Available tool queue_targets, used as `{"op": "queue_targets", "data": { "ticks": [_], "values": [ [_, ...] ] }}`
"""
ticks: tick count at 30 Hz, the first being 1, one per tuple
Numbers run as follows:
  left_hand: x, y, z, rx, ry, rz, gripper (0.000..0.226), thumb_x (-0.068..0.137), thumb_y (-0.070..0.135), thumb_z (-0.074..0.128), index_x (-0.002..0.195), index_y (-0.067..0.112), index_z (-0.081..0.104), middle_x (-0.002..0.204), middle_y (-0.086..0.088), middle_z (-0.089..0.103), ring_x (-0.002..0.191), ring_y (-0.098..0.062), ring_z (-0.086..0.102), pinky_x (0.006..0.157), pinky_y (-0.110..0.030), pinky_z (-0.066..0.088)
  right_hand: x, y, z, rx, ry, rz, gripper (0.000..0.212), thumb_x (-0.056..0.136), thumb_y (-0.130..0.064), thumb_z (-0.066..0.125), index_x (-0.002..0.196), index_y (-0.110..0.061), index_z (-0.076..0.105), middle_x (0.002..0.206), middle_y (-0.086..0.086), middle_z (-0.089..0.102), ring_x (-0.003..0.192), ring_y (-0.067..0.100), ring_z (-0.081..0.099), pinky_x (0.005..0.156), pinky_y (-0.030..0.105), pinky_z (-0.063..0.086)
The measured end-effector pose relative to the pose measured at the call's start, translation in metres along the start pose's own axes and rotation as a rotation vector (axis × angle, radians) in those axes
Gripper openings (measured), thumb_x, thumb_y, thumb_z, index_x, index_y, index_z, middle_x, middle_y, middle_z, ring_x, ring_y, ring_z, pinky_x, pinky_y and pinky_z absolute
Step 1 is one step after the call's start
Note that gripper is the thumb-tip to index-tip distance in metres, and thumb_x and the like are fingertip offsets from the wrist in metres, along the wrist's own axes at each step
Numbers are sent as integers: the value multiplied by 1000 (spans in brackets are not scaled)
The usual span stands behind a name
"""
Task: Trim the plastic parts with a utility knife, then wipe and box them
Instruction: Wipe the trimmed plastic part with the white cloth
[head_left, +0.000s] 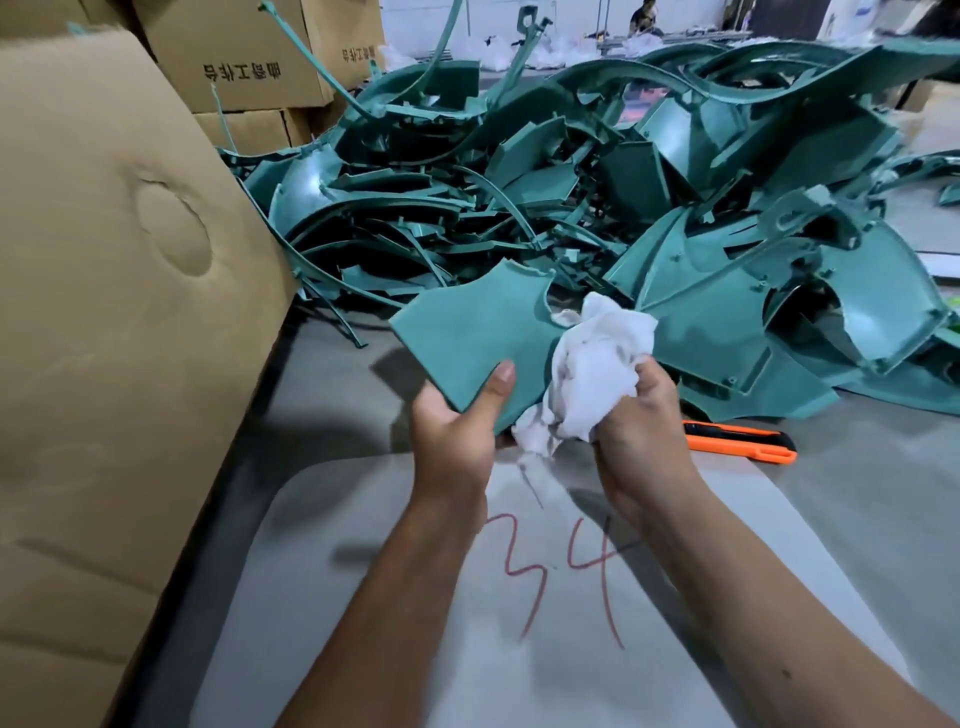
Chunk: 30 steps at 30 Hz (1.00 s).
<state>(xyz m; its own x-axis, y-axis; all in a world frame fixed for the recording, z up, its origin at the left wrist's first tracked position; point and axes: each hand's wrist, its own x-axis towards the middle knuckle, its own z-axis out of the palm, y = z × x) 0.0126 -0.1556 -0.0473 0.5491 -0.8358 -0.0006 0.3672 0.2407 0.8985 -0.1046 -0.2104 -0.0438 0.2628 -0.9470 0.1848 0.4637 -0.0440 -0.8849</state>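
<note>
My left hand (457, 423) grips the near edge of a flat teal plastic part (467, 332), thumb on top, holding it tilted above the table. My right hand (641, 415) is closed around a crumpled white cloth (592, 364) that presses against the part's right side. An orange and black utility knife (740, 440) lies on the table just right of my right hand. A large heap of teal plastic parts (623, 197) fills the table behind.
A big cardboard box flap (114, 312) rises along the left edge. More printed cartons (244, 67) stand at the back left. A pale sheet (545, 597) with red "34" lies under my forearms on the grey table.
</note>
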Motion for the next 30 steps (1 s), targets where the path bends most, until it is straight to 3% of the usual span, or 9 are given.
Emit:
{"op": "queue_targets", "data": {
  "ticks": [3, 9, 14, 17, 19, 21, 24, 27, 30],
  "values": [
    [6, 3, -6, 91, -42, -10, 26, 92, 7, 74, 117, 2, 67, 102, -14, 78, 76, -25, 74, 52, -31, 56, 3, -4, -9, -13, 72, -34, 37, 83, 28, 56, 96, -4, 67, 81, 12, 67, 70, 25, 62, 61, 36, 53],
    [16, 16, -26, 252, 10, -7, 13, 89, 10, 76, 101, 7, 70, 86, -15, 78, 61, -28, 74, 46, -27, 52, 14, -18, -22, -64, 191, -155, 34, 83, 23, 63, 97, -7, 70, 80, 4, 71, 66, 20, 63, 52, 31, 53],
    [34, 31, -67, 253, 303, 90, 15, 87, 0, 75, 97, 7, 68, 95, -22, 76, 50, -24, 69, 41, -24, 51, 44, -50, -87, 274, 468, -247, 42, 91, 13, 60, 125, -12, 56, 131, 24, 64, 92, 23, 57, 70, 37, 50],
    [33, 32, -61, 185, 272, 253, 19, 89, -2, 74, 98, 14, 70, 101, -23, 76, 64, -32, 75, 51, -29, 58, 46, -51, -96, 250, 631, -259, 23, 96, 0, 67, 110, -18, 63, 118, 8, 75, 95, 18, 68, 86, 43, 60],
    [24, 26, -49, 196, 241, 404, 20, 87, -1, 77, 99, 14, 73, 100, -15, 79, 80, -34, 77, 65, -38, 64, 42, -44, -79, 197, 527, -175, 14, 95, -1, 64, 98, -14, 65, 93, 0, 75, 81, 18, 70, 72, 38, 60],
    [13, 21, -38, 331, 243, 621, 18, 84, 5, 83, 93, 18, 75, 94, 8, 79, 86, -17, 78, 76, -36, 64, 33, -35, -52, 165, 176, -57, 8, 81, 11, 51, 87, 4, 51, 73, 12, 59, 64, 28, 55, 59, 39, 43],
    [-1, 12, -22, 856, 33, 1019, 17, 91, 8, 69, 92, 26, 69, 92, 20, 68, 84, 1, 65, 85, -13, 52, 15, -21, -24, 169, -191, 214, 27, 81, -1, 55, 106, 7, 54, 88, 20, 58, 82, 31, 55, 71, 39, 43],
    [-1, 12, -10, 998, -259, 1125, 14, 95, 5, 63, 83, 13, 67, 113, -2, 76, 103, -24, 69, 94, -36, 53, 7, -23, -27, 280, -261, 464, 41, 102, -45, 56, 115, -9, 72, 110, 15, 69, 97, 28, 65, 78, 35, 53],
    [2, 17, -16, 980, -371, 1193, 46, 91, -3, 66, 85, 34, 39, 127, -8, 71, 110, -29, 64, 92, -37, 50, 10, -37, -41, 103, -184, 402, 19, 87, -29, 70, 82, -15, 81, 78, 8, 70, 62, 18, 65, 52, 25, 51]
  ]
}}
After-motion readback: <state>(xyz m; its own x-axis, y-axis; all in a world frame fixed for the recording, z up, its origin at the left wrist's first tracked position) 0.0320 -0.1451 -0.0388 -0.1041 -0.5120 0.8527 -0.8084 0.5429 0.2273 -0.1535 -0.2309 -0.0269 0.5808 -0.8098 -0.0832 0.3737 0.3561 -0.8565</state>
